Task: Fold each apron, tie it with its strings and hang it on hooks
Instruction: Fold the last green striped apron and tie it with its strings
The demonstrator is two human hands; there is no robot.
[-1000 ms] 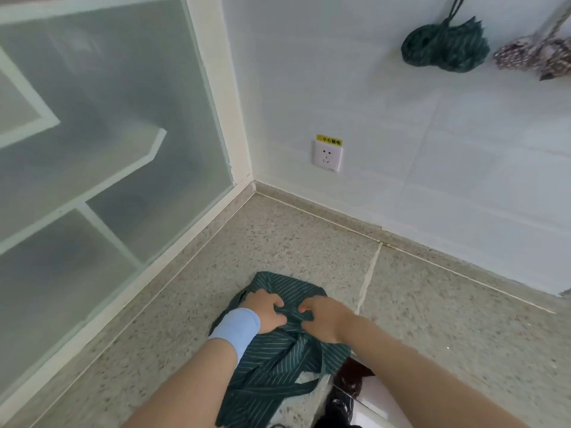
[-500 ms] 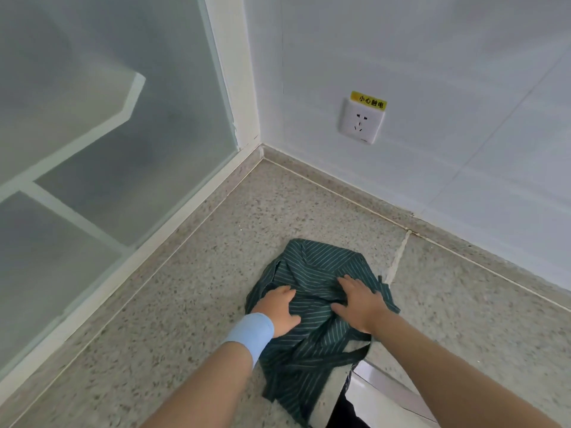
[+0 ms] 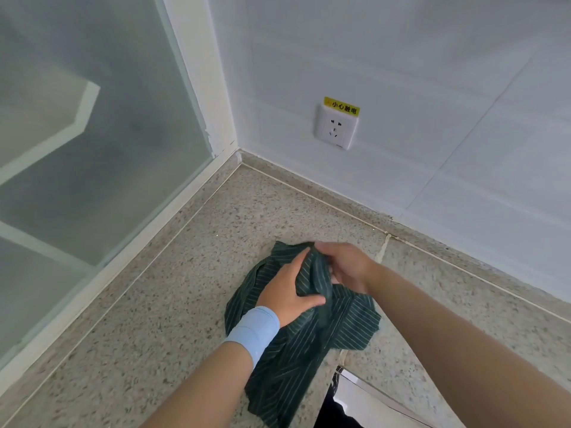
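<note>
Now the dark green striped apron [image 3: 309, 344] lies crumpled on the speckled stone desk [image 3: 173, 288], near the corner where a frosted glass panel [image 3: 92, 143] meets the white tiled wall [image 3: 401, 72]. Its lower part trails toward the desk's near edge. The person's left hand [image 3: 285, 288], with a pale blue wristband [image 3: 253, 332] on the wrist, rests flat on the cloth, fingers straight and thumb spread toward the right. The right hand [image 3: 346, 267] is curled round a raised fold of the apron at its far end, just beside the left hand's fingertips. On the wall behind, a white socket [image 3: 336, 129] sits under a yellow label [image 3: 341, 105].
</note>
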